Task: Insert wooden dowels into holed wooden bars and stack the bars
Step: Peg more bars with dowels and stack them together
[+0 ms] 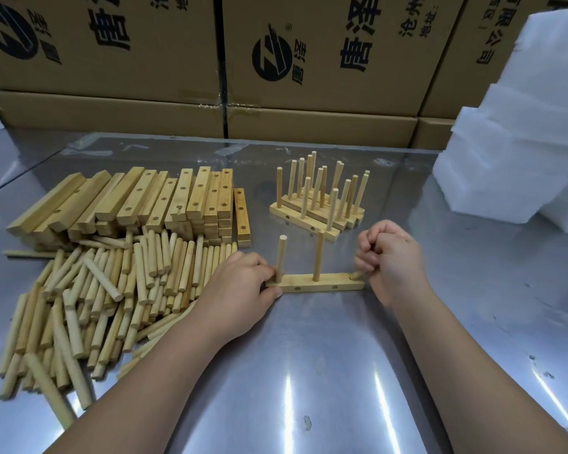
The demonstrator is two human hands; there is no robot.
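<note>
A holed wooden bar (325,283) lies on the steel table in front of me. Two dowels stand upright in it: one at its left end (281,253) and one in the middle (318,253). My left hand (243,283) grips the bar's left end, fingers at the base of the left dowel. My right hand (387,257) is curled round a third dowel (358,274), whose tip meets the bar's right end. Most of that dowel is hidden in the fist.
Loose dowels (112,290) are heaped at the left, with holed bars (151,201) stacked behind them. Finished bars with upright dowels (318,204) sit behind the work. White foam blocks (518,142) stand at the right, cardboard boxes (276,60) along the back.
</note>
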